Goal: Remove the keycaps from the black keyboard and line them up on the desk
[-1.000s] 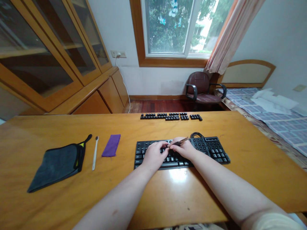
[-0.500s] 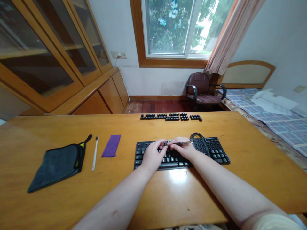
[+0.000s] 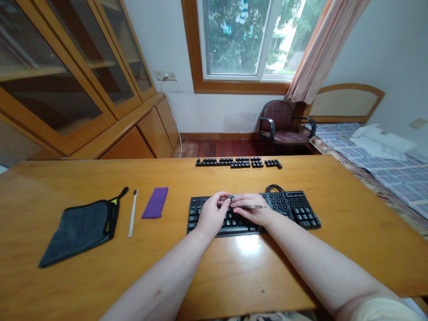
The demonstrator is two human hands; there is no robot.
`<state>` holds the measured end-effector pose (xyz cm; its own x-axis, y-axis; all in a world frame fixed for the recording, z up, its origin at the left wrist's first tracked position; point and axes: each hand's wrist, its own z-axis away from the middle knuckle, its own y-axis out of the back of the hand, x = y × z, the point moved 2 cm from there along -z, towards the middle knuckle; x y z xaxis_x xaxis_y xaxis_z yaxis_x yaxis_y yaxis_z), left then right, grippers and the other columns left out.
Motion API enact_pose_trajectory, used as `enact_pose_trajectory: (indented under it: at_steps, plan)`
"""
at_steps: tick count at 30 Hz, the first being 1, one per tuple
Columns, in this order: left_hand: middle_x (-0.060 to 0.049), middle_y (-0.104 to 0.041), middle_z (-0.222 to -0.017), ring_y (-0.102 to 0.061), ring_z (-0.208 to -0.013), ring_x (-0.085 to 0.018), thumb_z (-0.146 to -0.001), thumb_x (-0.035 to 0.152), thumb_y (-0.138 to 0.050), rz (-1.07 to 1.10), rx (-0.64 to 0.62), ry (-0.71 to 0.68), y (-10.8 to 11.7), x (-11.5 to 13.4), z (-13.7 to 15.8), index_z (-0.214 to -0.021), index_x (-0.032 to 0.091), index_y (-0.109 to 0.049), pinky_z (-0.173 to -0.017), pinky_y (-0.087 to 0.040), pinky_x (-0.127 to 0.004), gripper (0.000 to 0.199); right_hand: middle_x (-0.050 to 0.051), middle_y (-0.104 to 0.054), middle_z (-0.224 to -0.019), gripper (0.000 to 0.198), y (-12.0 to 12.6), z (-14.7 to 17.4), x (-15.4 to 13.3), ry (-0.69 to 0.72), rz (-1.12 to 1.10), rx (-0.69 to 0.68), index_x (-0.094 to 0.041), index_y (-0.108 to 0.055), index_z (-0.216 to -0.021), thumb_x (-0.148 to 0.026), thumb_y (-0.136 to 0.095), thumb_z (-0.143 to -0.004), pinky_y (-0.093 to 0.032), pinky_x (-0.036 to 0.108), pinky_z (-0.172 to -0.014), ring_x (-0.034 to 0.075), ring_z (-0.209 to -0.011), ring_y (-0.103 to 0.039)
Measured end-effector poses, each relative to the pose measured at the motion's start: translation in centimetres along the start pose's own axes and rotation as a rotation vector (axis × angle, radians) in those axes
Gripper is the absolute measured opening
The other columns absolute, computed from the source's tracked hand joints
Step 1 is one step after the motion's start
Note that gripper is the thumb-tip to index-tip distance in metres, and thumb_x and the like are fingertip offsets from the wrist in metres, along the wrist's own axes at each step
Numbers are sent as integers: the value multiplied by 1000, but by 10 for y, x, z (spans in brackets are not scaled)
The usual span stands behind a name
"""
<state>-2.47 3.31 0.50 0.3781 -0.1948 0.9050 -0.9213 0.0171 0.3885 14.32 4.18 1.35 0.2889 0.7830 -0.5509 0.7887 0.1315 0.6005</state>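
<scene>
On the bare desk (image 3: 67,294), a dark pouch (image 3: 80,229), white brush (image 3: 133,213) and purple cloth (image 3: 155,202) lie well left. The left hand (image 3: 210,216) pinches a keycap on the keyboard (image 3: 297,209); the right hand (image 3: 254,209) grips a thin tool (image 3: 254,207). A slip could likely flick the cap away. The removed keycaps (image 3: 239,162) sit close to the far edge.

Both forearms bare, extended fwd, converging. Left hand (image 3: 211,215) palm down, fingers curled. Right hand (image 3: 251,208) palm down, fingertips touching left's, pinched.
</scene>
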Motion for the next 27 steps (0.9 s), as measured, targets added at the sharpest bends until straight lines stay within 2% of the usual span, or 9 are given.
enact_pose_trajectory:
  at_steps: [5,10,13,17,20,27]
  plan:
    - [-3,-68,-85,-64,-78,-15,-85,27,-48,42,12,31,0,-2,0,-100,18,-61,-73,-51,-27,21,5,-69,-86,13,5,-1,-2,-48,61,76,-21,-66,-92,-24,-54,-86,-53,29,-76,14,-79,-65]
    - [-4,-69,-89,-64,-83,-17,-87,30,-45,28,-34,25,1,-1,1,-99,19,-63,-76,-50,-28,23,8,-66,-94,19,8,1,-1,-79,100,152,-20,-63,-92,-25,-45,-91,-49,33,-86,17,-94,-61]
    - [-4,-69,-88,-65,-83,-17,-86,31,-47,20,-64,37,1,1,1,-96,19,-63,-75,-50,-28,22,8,-67,-90,23,5,3,1,-109,131,76,-20,-62,-96,-26,-40,-93,-50,30,-79,16,-87,-62]
    - [-4,-70,-91,-65,-87,-17,-86,30,-48,55,-90,34,-1,1,1,-95,19,-62,-77,-50,-27,20,4,-68,-78,25,-1,5,3,-157,242,-52,-20,-60,-103,-36,-55,-84,-49,26,-64,15,-68,-64]
    - [-3,-70,-92,-66,-86,-17,-86,30,-48,21,-103,21,-3,-2,3,-100,20,-60,-77,-51,-27,21,3,-67,-72,26,-3,6,4,-199,298,-35,-20,-61,-101,-37,-59,-81,-47,25,-61,15,-63,-63]
    - [-5,-68,-102,-63,-93,-18,-87,27,-48,-139,-96,-81,-3,-2,4,-108,21,-60,-83,-50,-30,25,3,-68,-73,19,-2,6,7,-284,266,-8,-20,-62,-97,-29,-53,-83,-47,24,-60,14,-61,-62]
